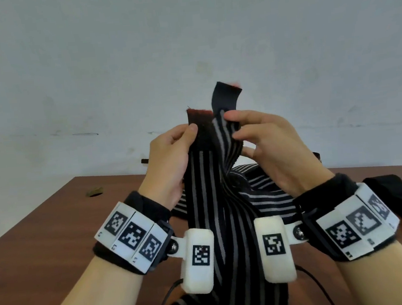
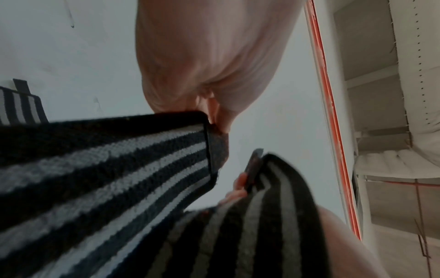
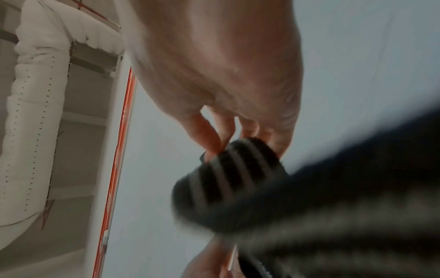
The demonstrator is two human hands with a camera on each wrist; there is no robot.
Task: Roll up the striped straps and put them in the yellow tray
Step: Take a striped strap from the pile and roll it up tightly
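Both hands hold black straps with grey stripes up above a brown table (image 1: 44,239). My left hand (image 1: 171,155) pinches the top of one striped strap (image 1: 202,188) just below its dark red-tinged end patch. My right hand (image 1: 262,142) pinches a second striped strap (image 1: 225,138), whose plain black end (image 1: 225,95) stands up above the fingers. Both straps hang down between my wrists toward the bottom edge. In the left wrist view the strap (image 2: 107,169) runs across under the palm (image 2: 209,56). The right wrist view shows fingers (image 3: 214,135) on a blurred strap (image 3: 233,178). No yellow tray is in view.
More striped straps (image 1: 267,195) lie heaped on the table behind my hands. A dark cloth (image 1: 398,198) lies at the right edge. A small brownish scrap (image 1: 95,191) sits at the table's far left. A pale wall (image 1: 185,44) rises behind.
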